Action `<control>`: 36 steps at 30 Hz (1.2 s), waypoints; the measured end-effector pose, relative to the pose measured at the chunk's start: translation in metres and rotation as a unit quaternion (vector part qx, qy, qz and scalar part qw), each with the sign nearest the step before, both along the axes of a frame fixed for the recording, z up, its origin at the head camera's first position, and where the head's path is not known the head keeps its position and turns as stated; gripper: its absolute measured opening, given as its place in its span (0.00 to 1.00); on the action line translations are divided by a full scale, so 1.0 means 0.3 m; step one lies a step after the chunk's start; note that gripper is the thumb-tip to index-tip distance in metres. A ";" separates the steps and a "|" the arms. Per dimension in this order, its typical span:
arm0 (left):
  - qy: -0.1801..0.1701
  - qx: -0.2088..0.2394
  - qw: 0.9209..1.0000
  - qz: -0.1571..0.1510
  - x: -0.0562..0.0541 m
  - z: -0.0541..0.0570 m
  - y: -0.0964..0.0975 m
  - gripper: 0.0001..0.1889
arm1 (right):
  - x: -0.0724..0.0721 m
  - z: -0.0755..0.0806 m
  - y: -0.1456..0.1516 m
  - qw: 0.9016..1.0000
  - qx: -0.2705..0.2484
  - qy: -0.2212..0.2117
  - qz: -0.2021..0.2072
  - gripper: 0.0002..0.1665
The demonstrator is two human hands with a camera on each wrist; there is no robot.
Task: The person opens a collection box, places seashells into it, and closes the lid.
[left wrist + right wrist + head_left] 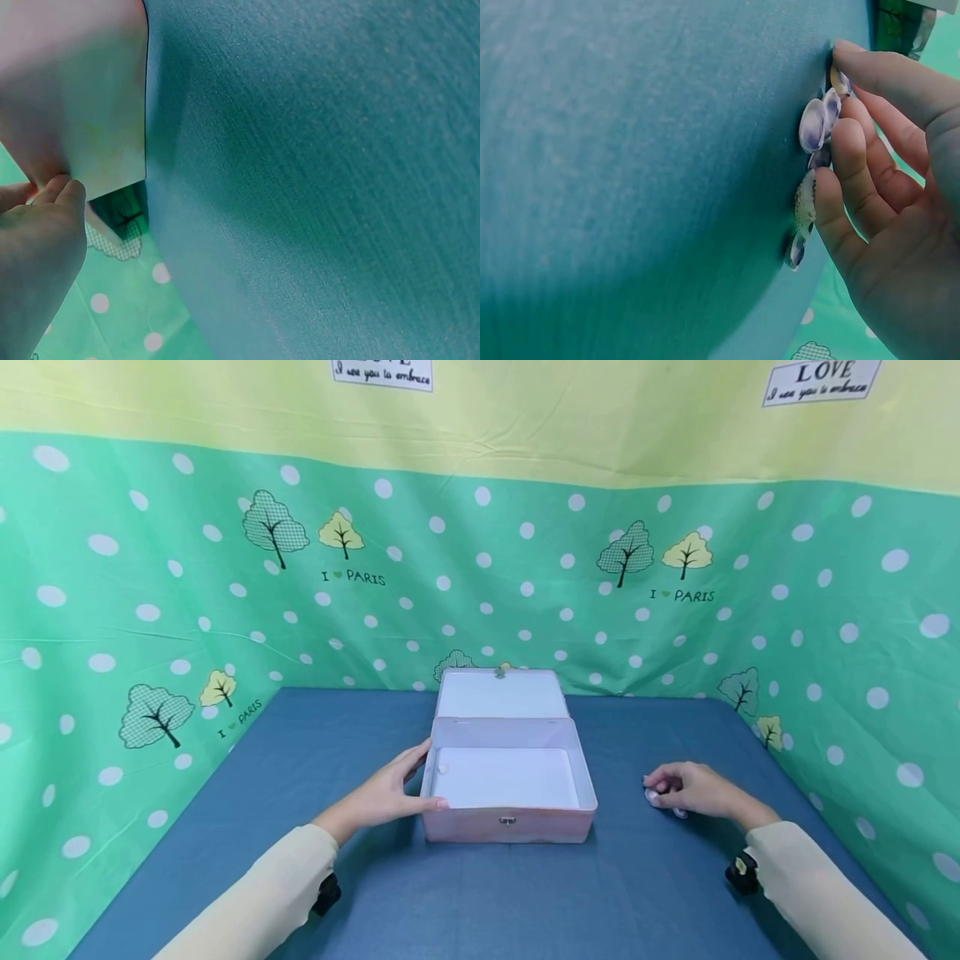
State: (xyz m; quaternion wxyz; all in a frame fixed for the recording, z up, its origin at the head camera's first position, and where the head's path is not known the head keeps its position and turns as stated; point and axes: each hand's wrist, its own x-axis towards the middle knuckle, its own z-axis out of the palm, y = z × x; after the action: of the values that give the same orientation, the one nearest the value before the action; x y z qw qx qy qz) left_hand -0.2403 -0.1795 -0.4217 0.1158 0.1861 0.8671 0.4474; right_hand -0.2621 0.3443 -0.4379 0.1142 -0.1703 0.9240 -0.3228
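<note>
A pale pink box (465, 827) with a metal latch stands on the table, its lid (501, 695) raised at the back. Inside, near the left wall, lies a small pale round thing (442, 768). My left hand (386, 789) grips the box's left side, thumb over the front rim and fingers along the outer wall. To the right of the box, my right hand (697, 789) is low over several seashells. In the right wrist view its fingertips pinch a yellowish shell (840, 81); a purple-white shell (812, 126) and a speckled shell (805, 202) lie beside the fingers.
A blue cloth covers the table (510, 902). Behind and on both sides hangs a green and yellow curtain (480, 602) with white dots and printed trees. Dark wrist cameras sit under both sleeves.
</note>
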 end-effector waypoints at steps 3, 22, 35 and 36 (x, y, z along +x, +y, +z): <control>0.001 0.000 1.000 -0.001 0.000 0.000 0.002 0.58 | 0.002 -0.003 -0.004 1.000 -0.001 0.002 -0.005 0.14; -0.001 -0.001 1.000 0.001 -0.001 -0.004 0.005 0.58 | 0.005 0.001 -0.005 1.000 -0.003 -0.004 -0.009 0.14; 0.002 -0.014 1.000 0.006 0.004 0.004 0.004 0.58 | -0.026 0.107 -0.057 0.998 0.003 0.056 0.024 0.15; 0.003 -0.015 1.000 0.006 0.004 0.004 0.004 0.58 | -0.029 0.118 -0.064 0.998 0.005 0.059 0.024 0.15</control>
State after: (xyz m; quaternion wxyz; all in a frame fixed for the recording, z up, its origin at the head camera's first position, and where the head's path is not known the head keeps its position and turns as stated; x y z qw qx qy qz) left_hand -0.2391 -0.1784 -0.4206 0.1134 0.1802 0.8751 0.4347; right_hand -0.2707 0.3250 -0.4025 0.0682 -0.2110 0.9262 -0.3049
